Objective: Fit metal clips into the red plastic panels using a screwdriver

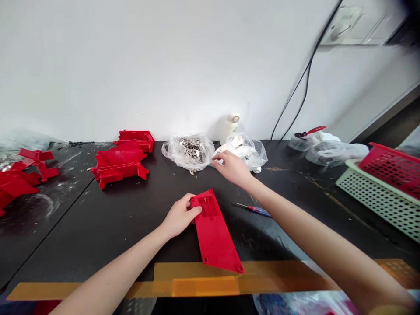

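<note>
My left hand (180,215) grips the upper left edge of a red plastic panel (218,238), thumb on top. The panel has a slanted lower end, screw holes at its corners and a recessed compartment with small metal contacts near the top. My right hand (232,168) reaches forward, thumb and fingertips drawn together in a pinch between two clear plastic bags. One bag (190,151) holds many small silvery metal pieces; the other bag (244,151) has white material inside. Whatever sits between the right fingertips is too small to tell. A screwdriver (256,209) lies beneath my right forearm.
Red plastic housings (120,164) stand at the back left, with more red parts (19,179) farther left. A white bottle (229,127) is by the wall. Bagged items (334,148) and stacked baskets (380,192) are at right. Brown tape (203,286) runs along the front edge.
</note>
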